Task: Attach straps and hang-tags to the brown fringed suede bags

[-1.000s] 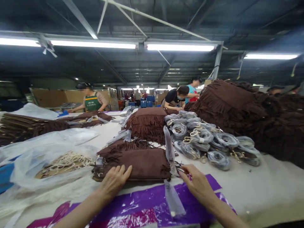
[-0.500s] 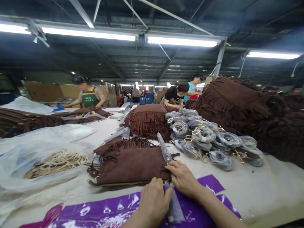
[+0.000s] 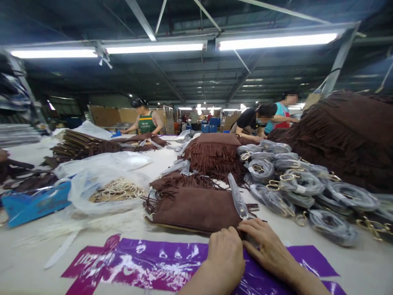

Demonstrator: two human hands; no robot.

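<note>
A folded brown fringed bag (image 3: 193,209) lies flat before me, its fringe to the left. Across its right end runs a strap in clear plastic (image 3: 238,198) with a metal stud. My left hand (image 3: 226,256) is closed with curled fingers at the bag's near right corner; its own knuckles hide what it grips. Over the same corner bend the fingers of my right hand (image 3: 267,246), the thumb tucked below and the fingertips just under the studded strap. Beneath both hands lies a glossy purple plastic sheet (image 3: 159,258).
Plastic-wrapped coiled straps with gold clasps (image 3: 303,182) are heaped on the right. Behind stands a stack of fringed bags (image 3: 211,153), with a larger brown pile (image 3: 353,139) far right. White cords (image 3: 121,190) lie in a clear bag on the left. Several people work beyond.
My view has turned left, so everything sits farther right. The wrapped length that hung below my hands over the purple sheet no longer shows. Both hands stay at the bag's corner.
</note>
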